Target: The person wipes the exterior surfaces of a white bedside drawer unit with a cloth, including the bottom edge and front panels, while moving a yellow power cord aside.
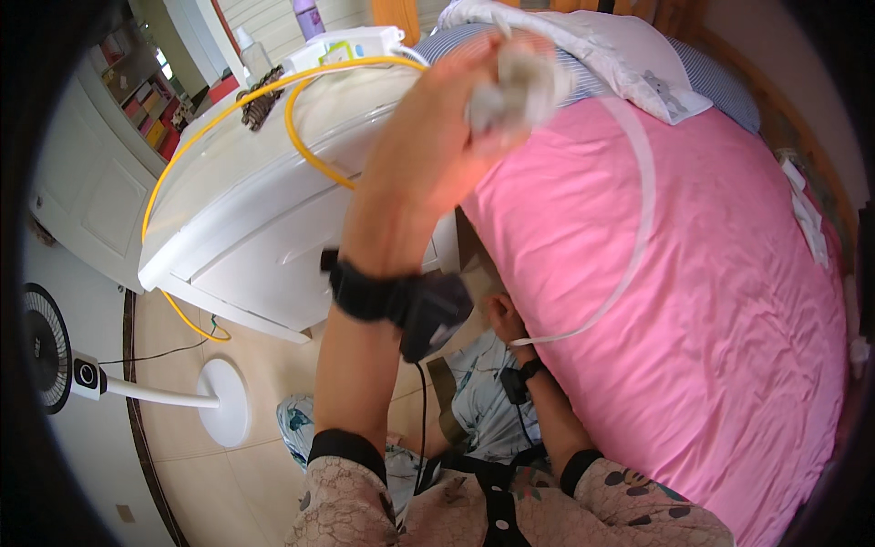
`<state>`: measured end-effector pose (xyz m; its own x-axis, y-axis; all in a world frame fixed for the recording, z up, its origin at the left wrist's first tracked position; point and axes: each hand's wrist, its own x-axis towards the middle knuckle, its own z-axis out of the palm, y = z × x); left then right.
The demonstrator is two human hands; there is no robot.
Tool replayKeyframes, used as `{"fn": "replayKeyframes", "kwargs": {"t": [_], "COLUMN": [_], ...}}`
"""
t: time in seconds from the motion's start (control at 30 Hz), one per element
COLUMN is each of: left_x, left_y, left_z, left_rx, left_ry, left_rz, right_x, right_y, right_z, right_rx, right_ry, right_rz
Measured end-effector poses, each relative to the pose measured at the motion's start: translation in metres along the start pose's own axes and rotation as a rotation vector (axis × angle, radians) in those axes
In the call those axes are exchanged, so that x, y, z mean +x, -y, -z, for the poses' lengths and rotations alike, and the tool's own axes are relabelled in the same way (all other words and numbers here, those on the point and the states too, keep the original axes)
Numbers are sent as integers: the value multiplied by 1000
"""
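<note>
My left hand (447, 128) is raised over the corner between the white cabinet and the bed, its fingers closed round a blurred white-and-grey object (519, 91). Motion smears this object, so I cannot make out its kind. From near it, a white cable (647, 191) arcs over the pink bedding and down to the bed's near left edge. There my right hand (506, 317) is low beside the bed, fingers curled, with the cable's lower end running to it. Its grip is partly hidden. Both wrists wear black straps with small devices.
A yellow cable (173, 173) loops over the white cabinet (264, 219). On top stand a white box (342, 50), a purple bottle (308, 16) and a dark coiled item (262, 108). A white fan's base (223, 401) is on the floor at left. Pink bedding (674, 365) covers the bed.
</note>
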<state>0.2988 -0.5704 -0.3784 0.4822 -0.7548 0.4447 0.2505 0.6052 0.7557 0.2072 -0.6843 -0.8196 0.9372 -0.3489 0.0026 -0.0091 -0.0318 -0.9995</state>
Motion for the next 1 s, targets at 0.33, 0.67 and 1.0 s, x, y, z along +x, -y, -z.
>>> {"fn": "replayKeyframes", "kwargs": {"t": [0.33,0.67,1.0], "left_x": [82,-78,-374], "left_y": [90,59,93], "left_z": [-13,48,156], "left_rx": [-322,139,43], "left_ry": [-330,-255,-1005], "left_rz": [170,371,317], "right_x": [-7,-4,-5], "right_y": [15,51,55], "right_z": [-17,-6,-35], "right_rx": [24,-135,-195], "right_ry": [-81,-74,15], "right_rz": [135,174,56]}}
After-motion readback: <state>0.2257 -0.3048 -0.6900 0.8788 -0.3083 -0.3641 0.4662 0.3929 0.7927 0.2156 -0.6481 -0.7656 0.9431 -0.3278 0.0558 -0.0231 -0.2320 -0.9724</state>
